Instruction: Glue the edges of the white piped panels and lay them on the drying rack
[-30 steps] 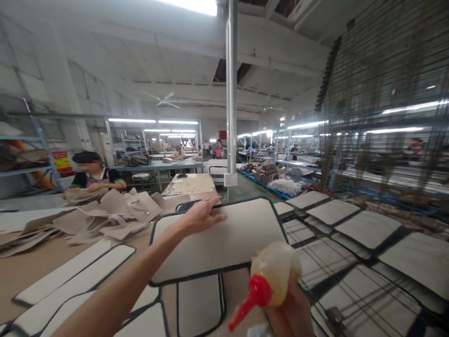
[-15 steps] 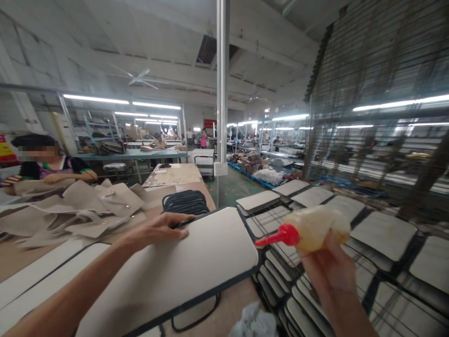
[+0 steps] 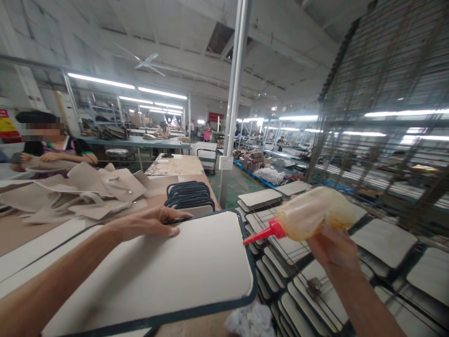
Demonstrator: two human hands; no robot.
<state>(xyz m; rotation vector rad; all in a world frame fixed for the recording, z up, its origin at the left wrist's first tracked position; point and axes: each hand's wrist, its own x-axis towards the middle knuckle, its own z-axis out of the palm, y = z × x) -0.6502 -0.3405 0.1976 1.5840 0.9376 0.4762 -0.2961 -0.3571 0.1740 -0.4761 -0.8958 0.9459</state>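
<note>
Her right hand [image 3: 333,245] gripped a soft yellowish glue bottle [image 3: 312,215], its red nozzle at nine o'clock toward the white dark-edged panel [image 3: 157,276]; her left hand [image 3: 150,223] pressed flat, fingers spread, there.

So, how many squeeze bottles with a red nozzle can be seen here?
1: the yellowish plastic squeeze bottle with a red nozzle, held in the right hand beside the white dark-edged panel. Others may be hidden.

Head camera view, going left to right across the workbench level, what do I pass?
Co-worker's sleeve → pile of beige cut pieces → left hand → stack of dark-edged panels → red nozzle → glue bottle in right hand → rack of drying panels.
</note>
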